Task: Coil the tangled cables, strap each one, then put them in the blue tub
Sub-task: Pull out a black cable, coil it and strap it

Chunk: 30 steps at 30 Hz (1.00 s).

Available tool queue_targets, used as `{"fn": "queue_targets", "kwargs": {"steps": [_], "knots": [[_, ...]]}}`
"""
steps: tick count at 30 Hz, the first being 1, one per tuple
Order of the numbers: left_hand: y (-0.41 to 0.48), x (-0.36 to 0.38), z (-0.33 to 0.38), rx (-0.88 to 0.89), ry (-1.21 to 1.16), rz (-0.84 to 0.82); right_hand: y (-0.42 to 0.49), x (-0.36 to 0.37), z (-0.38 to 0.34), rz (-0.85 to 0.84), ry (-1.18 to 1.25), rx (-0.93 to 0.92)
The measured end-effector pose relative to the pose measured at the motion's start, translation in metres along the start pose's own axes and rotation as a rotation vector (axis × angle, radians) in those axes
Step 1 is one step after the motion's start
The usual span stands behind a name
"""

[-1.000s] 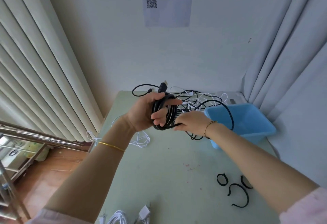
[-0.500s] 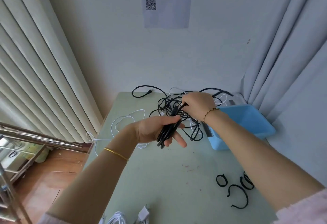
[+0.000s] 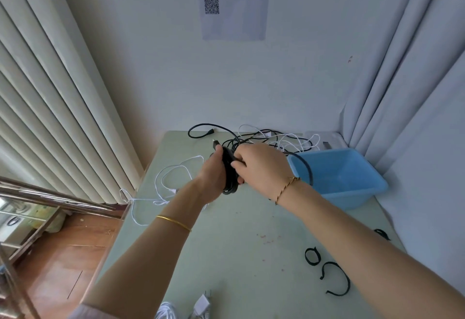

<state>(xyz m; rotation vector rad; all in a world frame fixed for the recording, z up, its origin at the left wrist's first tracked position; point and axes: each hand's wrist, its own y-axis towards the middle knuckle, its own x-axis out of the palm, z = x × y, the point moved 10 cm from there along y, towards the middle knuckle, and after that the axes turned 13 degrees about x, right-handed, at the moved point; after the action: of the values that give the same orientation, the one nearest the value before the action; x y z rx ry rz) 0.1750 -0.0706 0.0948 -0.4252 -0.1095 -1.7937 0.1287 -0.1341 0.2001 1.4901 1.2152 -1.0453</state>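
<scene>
The left hand (image 3: pixel 214 175) grips the black coil (image 3: pixel 230 176) just above the centre of the frame, with its back turned to the camera. Half a second ago its palm faced up with a finger stretched out. The right hand (image 3: pixel 261 167) was then up by the tangle and apart from the left. It has now come down and left until it lies against the coil, its fingers curled over the upper strands. The coil was seen as a loose bundle before and now stands edge-on between the two hands.

From under the right hand a free length of black cable (image 3: pixel 305 165) arcs right over the near left rim of the blue tub (image 3: pixel 352 197), which sits at centre right on the green table (image 3: pixel 239 248). The tangle (image 3: pixel 266 138) of black and white leads lies behind the hands at the table's far edge. A white cable (image 3: pixel 176 171) loops off the table's left side. Three black straps (image 3: pixel 336 278) lie at lower right.

The left fingertips are hidden behind the coil. A connector (image 3: pixel 215 144) pokes up above it, too small to identify. The farthest strap is partly covered by the right forearm. A white plug (image 3: pixel 201 305) is cut off by the bottom edge.
</scene>
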Motion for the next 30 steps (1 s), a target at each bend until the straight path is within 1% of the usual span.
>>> {"fn": "queue_targets", "kwargs": {"steps": [1, 3, 4, 5, 6, 8, 10, 11, 13, 15, 17, 19, 20, 22, 24, 25, 28, 30], "knots": [[-0.001, -0.003, 0.001, -0.029, -0.183, 0.096, -0.004, 0.004, -0.002, -0.018, 0.026, -0.009], [0.007, -0.008, 0.001, -0.067, -0.092, 0.054, -0.012, 0.013, -0.006, -0.04, 0.069, -0.04], [0.007, -0.003, 0.0, -0.092, -0.109, 0.027, -0.015, 0.018, -0.007, -0.047, 0.091, -0.051], [0.008, 0.0, 0.005, -0.063, -0.067, -0.014, -0.017, 0.023, -0.006, -0.053, 0.116, -0.054], [0.007, 0.004, 0.012, -0.041, -0.074, -0.059, -0.019, 0.029, -0.004, -0.063, 0.146, -0.055], [0.008, 0.009, 0.031, 0.058, -0.183, -0.116, -0.025, 0.046, -0.001, -0.106, 0.203, -0.077], [0.008, 0.011, 0.045, 0.109, -0.257, -0.146, -0.031, 0.067, 0.003, -0.18, 0.248, -0.118], [0.007, 0.012, 0.047, 0.112, -0.27, -0.168, -0.032, 0.078, 0.007, -0.246, 0.294, -0.111], [0.003, 0.013, 0.046, 0.09, -0.23, -0.207, -0.031, 0.097, 0.018, -0.361, 0.355, -0.078], [-0.005, 0.018, 0.045, 0.065, -0.187, -0.282, -0.023, 0.111, 0.029, -0.397, 0.275, -0.073], [-0.012, 0.026, 0.046, 0.04, -0.162, -0.386, -0.014, 0.129, 0.042, -0.442, 0.086, -0.078], [-0.02, 0.032, 0.045, -0.005, -0.128, -0.51, -0.007, 0.146, 0.064, -0.502, -0.089, -0.037], [-0.026, 0.036, 0.043, -0.036, -0.092, -0.594, -0.002, 0.149, 0.075, -0.506, -0.154, -0.016], [-0.044, 0.045, 0.036, -0.105, -0.021, -0.781, 0.008, 0.14, 0.091, -0.434, -0.224, 0.02], [-0.059, 0.049, 0.023, -0.176, 0.076, -0.919, 0.022, 0.115, 0.095, -0.298, -0.272, 0.028], [-0.064, 0.049, 0.015, -0.213, 0.122, -0.941, 0.029, 0.1, 0.092, -0.228, -0.304, 0.021], [-0.068, 0.047, -0.006, -0.317, 0.193, -0.924, 0.047, 0.054, 0.075, -0.025, -0.391, -0.014], [-0.066, 0.047, -0.009, -0.322, 0.215, -0.908, 0.055, 0.04, 0.065, 0.026, -0.45, -0.037]]}}
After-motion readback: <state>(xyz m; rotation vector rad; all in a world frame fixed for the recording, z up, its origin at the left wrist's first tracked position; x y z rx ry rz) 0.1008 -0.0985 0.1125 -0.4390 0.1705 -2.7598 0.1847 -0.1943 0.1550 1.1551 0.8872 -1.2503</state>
